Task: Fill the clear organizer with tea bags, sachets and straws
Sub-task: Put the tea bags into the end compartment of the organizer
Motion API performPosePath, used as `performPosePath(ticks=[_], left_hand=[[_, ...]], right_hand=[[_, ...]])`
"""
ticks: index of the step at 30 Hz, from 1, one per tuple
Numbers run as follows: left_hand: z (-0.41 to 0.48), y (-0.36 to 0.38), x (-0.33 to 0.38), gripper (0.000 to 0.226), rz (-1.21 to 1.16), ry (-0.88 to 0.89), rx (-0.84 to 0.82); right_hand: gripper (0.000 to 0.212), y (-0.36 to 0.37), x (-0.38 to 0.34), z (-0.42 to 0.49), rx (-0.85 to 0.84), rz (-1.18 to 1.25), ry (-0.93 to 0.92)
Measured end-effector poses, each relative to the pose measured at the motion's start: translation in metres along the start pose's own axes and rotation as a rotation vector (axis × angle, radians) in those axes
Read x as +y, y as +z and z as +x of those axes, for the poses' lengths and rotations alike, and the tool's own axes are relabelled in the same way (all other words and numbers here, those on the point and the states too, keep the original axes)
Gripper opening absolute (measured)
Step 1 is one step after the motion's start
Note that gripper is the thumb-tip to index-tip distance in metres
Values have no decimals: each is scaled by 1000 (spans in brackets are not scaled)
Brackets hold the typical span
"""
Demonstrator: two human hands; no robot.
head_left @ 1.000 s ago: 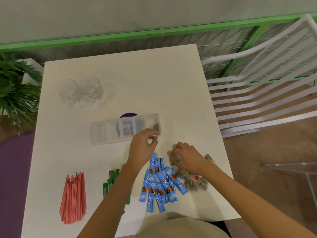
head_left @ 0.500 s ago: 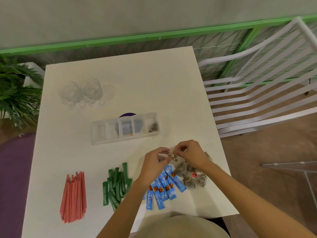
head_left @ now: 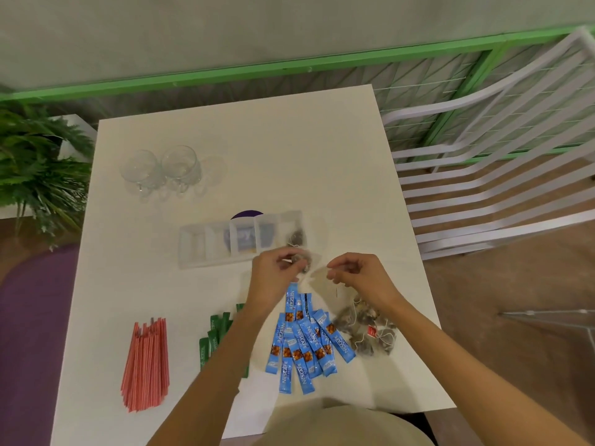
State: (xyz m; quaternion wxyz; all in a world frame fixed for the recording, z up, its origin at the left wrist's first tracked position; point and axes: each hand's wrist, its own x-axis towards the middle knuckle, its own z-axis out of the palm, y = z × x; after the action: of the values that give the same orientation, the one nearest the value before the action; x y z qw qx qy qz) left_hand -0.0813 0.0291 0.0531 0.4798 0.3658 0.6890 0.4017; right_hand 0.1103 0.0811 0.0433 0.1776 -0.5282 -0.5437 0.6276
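A tea bag (head_left: 302, 263) has been lifted toward 12 o'clock, pinched by the left hand (head_left: 273, 275), its string (head_left: 336, 292) seemingly pinched by the right hand (head_left: 357, 275), and could be tugged loose.

Grey wall (head_left: 225, 27), green rail (head_left: 257, 69), white slatted chair (head_left: 502, 188), fern (head_left: 35, 169), brown floor (head_left: 515, 284)

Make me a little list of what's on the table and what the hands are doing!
left hand: holds a tea bag by the clear organizer
right hand: seems to pinch its string
organizer's right end slot: stored tea bag
blue sachets: fanned below the hands
green sachets: left of blue
red straws: far left
tea bag pile: right
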Motion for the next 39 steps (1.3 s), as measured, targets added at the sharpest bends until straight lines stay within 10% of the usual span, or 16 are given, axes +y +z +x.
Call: performPosePath(ticks=[20,32,39], left_hand=[[88,-18,-6,19,804,155,-28],[28,-12,0,15,494,299,27],[-20,13,-23,16,327,62,-110]], right_hand=[[27,-17,30,-21,-348,-1045,-154],[26,-5,51,-29,-321,-1232,-262],[19,-8,48,-31,-230,-1156,-232]])
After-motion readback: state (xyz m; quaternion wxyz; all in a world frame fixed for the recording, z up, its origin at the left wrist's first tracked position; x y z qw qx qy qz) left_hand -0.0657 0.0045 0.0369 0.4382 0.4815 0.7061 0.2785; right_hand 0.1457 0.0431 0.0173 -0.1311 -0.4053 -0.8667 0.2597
